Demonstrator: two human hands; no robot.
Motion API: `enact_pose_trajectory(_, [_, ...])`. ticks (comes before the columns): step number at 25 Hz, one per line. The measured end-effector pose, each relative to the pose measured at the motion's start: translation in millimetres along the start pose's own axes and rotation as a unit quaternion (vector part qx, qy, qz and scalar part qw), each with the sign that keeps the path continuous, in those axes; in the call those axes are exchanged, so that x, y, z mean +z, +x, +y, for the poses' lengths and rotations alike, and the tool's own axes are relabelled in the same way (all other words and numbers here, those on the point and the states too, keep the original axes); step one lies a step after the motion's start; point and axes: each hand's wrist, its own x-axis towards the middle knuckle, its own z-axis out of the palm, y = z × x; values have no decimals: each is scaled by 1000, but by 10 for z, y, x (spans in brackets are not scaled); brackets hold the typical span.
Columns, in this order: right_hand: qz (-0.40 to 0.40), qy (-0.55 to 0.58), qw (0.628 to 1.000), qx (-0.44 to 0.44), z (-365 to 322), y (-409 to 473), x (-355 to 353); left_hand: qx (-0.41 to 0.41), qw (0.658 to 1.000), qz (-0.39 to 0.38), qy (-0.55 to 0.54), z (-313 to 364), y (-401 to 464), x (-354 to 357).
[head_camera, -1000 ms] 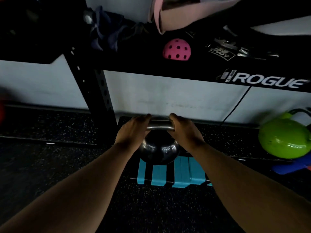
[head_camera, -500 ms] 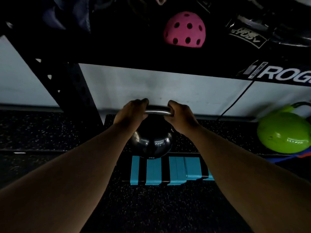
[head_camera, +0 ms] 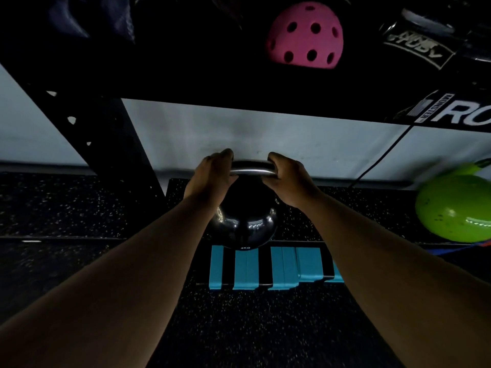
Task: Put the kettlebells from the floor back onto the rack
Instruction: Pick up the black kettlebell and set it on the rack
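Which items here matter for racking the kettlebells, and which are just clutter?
Job:
- black kettlebell, gripped at its handle by left hand and right hand
- green kettlebell, far right
- rack

Lying about:
- pink perforated ball on the upper shelf
- blue and black blocks on the floor
- black cable along the wall

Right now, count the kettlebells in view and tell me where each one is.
2. The black kettlebell hangs at centre, its handle gripped by the left hand and right hand. The green kettlebell sits at the right edge, cut off by the frame. Others may lie out of view.
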Motion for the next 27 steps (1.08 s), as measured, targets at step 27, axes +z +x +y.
enact_pose_trajectory(27, [-225, -154, 848, -455, -2324, -1044, 1713, -398, 915, -59, -9, -1511, -3544, -1037])
